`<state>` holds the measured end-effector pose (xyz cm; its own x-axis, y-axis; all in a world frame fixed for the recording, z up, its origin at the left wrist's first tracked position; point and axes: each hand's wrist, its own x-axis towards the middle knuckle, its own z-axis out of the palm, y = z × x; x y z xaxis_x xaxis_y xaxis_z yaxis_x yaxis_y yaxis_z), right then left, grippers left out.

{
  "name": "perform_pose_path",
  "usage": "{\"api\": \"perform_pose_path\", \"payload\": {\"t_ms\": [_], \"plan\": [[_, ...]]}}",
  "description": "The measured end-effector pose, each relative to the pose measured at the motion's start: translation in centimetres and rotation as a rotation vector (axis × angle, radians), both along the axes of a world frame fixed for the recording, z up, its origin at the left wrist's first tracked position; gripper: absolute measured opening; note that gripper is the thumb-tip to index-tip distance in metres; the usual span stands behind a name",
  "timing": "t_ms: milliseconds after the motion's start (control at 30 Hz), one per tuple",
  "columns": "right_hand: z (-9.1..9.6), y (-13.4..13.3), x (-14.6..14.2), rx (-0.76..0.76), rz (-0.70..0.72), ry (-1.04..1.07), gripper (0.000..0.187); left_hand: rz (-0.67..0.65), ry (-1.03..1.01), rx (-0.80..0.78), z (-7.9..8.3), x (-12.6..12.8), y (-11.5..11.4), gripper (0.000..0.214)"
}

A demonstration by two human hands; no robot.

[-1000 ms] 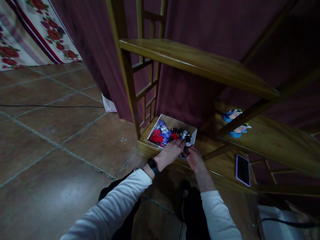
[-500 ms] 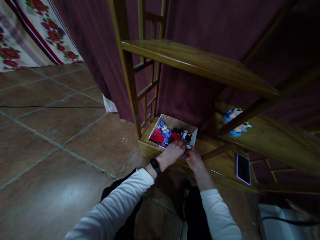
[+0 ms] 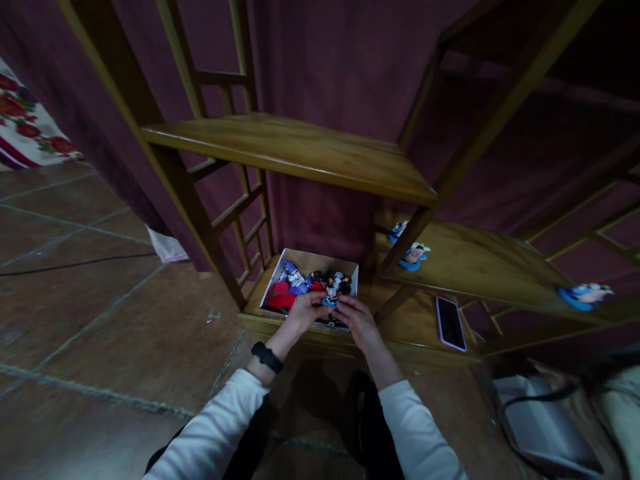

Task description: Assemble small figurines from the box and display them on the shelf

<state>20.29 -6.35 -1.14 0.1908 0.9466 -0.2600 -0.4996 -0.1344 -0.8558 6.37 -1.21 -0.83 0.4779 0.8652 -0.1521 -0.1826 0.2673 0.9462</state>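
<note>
Between the fingertips of both hands I hold a small toy figurine (image 3: 331,297) with a blue base, just above the front of an open box. My left hand (image 3: 305,312) grips it from the left, and my right hand (image 3: 359,320) from the right. The white cardboard box (image 3: 324,257) stands on the low wooden shelf. Inside it lie several small figures (image 3: 295,279) in purple, white and black, along with red pieces (image 3: 281,300). My hands hide part of the box's front edge.
Right of the box, a phone (image 3: 451,324) lies on the bottom shelf. Blue-based figurines (image 3: 411,256) stand on the middle shelf (image 3: 470,257), another (image 3: 585,295) at its right. An upper shelf board (image 3: 300,147) overhangs the box. A grey box (image 3: 545,420) and a cable are on the floor.
Both hands have come up from inside the box, now with a blue-based figurine between them. The view has turned right, so another figurine shows on the right of the middle shelf.
</note>
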Motion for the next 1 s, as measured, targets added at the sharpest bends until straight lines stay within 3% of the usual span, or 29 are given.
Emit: {"api": "perform_pose_path", "payload": {"t_ms": [233, 600, 1000], "plan": [[-0.1, 0.2, 0.1, 0.012, -0.01, -0.008, 0.032, -0.008, -0.002, -0.073, 1.5, -0.2, -0.1, 0.047], [0.7, 0.3, 0.3, 0.075, -0.027, -0.084, 0.03, 0.149, -0.054, -0.118, 2.8, 0.1, -1.2, 0.036], [1.2, 0.4, -0.2, 0.071, -0.053, -0.276, 0.023, 0.211, -0.073, -0.191, 2.2, 0.1, -0.7, 0.029]]}}
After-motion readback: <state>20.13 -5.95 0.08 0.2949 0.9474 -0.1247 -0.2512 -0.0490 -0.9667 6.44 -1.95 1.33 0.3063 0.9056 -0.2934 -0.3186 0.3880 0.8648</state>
